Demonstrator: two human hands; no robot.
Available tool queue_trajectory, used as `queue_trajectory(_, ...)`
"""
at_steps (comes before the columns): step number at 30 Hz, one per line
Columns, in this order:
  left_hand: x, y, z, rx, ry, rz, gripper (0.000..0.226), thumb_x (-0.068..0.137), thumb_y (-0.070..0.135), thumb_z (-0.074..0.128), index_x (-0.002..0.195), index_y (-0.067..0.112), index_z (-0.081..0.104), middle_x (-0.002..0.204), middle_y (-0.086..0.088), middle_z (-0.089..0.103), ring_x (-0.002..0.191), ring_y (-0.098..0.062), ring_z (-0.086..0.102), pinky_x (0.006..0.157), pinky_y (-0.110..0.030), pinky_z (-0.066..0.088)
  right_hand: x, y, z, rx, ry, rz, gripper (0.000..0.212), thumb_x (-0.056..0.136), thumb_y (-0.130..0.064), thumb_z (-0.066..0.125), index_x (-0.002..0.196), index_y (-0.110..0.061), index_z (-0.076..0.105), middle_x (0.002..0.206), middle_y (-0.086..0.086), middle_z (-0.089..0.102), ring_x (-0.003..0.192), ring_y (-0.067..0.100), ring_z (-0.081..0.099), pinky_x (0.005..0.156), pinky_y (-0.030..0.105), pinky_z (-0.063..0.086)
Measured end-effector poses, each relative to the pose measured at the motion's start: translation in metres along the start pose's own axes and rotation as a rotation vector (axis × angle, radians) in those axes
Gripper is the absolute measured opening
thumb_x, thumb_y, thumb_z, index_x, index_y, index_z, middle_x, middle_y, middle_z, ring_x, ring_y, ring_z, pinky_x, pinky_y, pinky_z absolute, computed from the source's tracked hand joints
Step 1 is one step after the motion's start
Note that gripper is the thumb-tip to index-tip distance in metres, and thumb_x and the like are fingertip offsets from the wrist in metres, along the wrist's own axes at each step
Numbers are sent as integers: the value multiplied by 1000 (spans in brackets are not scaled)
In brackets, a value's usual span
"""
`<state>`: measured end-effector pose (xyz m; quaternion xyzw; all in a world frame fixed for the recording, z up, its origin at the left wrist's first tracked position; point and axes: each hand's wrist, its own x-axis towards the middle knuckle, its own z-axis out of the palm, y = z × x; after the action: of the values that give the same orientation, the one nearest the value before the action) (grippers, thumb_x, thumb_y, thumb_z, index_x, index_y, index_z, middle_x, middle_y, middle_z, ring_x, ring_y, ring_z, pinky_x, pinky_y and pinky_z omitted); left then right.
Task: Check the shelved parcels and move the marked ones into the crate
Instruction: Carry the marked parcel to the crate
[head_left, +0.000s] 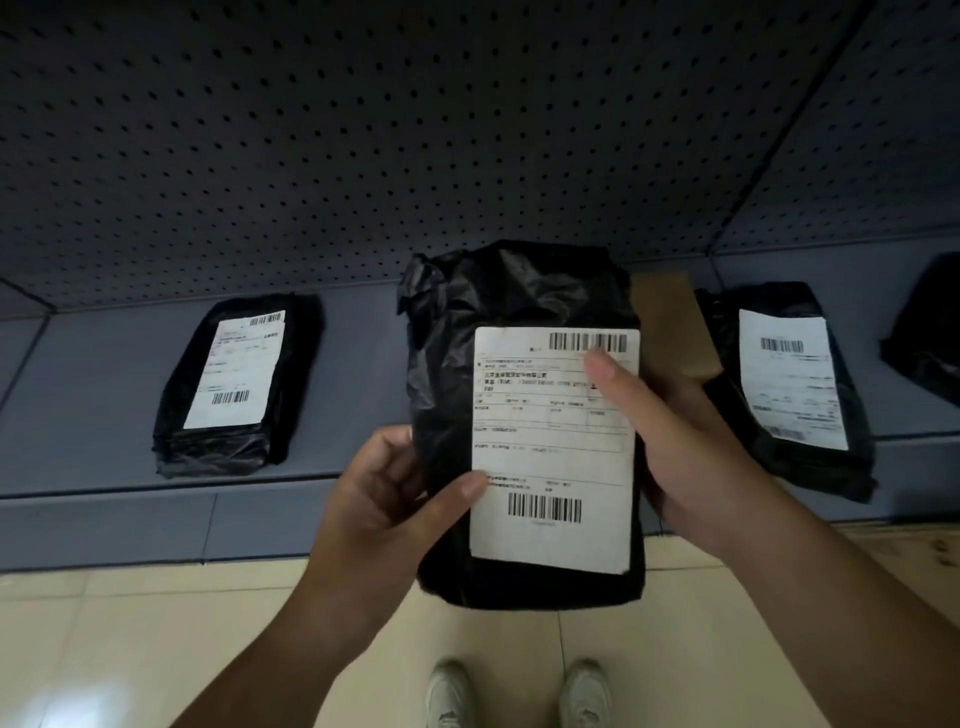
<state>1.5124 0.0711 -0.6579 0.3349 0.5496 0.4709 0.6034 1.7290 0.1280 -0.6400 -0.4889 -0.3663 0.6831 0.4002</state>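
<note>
Head view: both hands, left (384, 499) and right (675, 441), grip a parcel (524, 426) before the shelf (104, 405); checking step, next read its label (550, 452) for a mark.

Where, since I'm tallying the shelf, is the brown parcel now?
In the head view the brown parcel sits on the shelf right of centre, partly behind the held black parcel and just left of the labelled black parcel.
</note>
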Motion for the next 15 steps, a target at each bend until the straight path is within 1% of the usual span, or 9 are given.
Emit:
queue_trajectory(3,-3,6,-3,-46,34,-27,39,77,7,71,114,-4,61,111,-11,78,106,-25,74,83,-30,62,-19,1,-15,-45,-130,69,46,85,-31,65,130,-20,62,122,-4,75,115,11,70,93,20,56)
queue_trajectory(4,-3,8,-3,-64,44,-39,40,78,7,71,115,-4,61,112,-12,77,107,-26,74,82,-28,61,-25,2,-21,-91,-169,105,45,86,-28,66,131,-20,62,124,-4,74,118,12,69,97,22,54)
queue_trajectory(6,-3,12,-3,-72,57,-38,40,78,7,70,115,-3,62,112,-11,77,107,-25,74,82,-28,61,-36,5,-31,-193,-205,150,43,88,-24,68,130,-18,64,124,0,74,119,16,68,102,30,54)
queue_trajectory(8,-3,15,-1,-61,54,-35,38,77,7,70,113,-2,63,110,-11,78,105,-25,75,83,-30,62,-44,8,-38,-243,-203,163,40,88,-21,71,127,-14,66,121,4,75,115,21,70,99,36,57)
queue_trajectory(10,-4,16,5,-68,44,-38,38,77,7,70,114,0,63,111,-11,78,105,-25,74,85,-31,62,-47,10,-40,-249,-186,154,39,87,-19,72,124,-10,67,119,6,75,113,23,71,96,38,59)
queue_trajectory(13,-6,15,10,-78,32,-25,42,79,7,69,121,3,62,115,-11,77,110,-25,73,91,-34,60,-48,14,-39,-231,-136,122,38,86,-16,71,122,-5,67,117,7,76,112,24,72,97,35,58)
queue_trajectory(15,-6,13,9,-74,29,-24,41,80,9,69,121,4,63,115,-10,77,109,-23,73,89,-32,60,-47,15,-38,-232,-137,104,37,87,-14,70,122,-5,67,118,6,76,113,23,71,98,34,57)
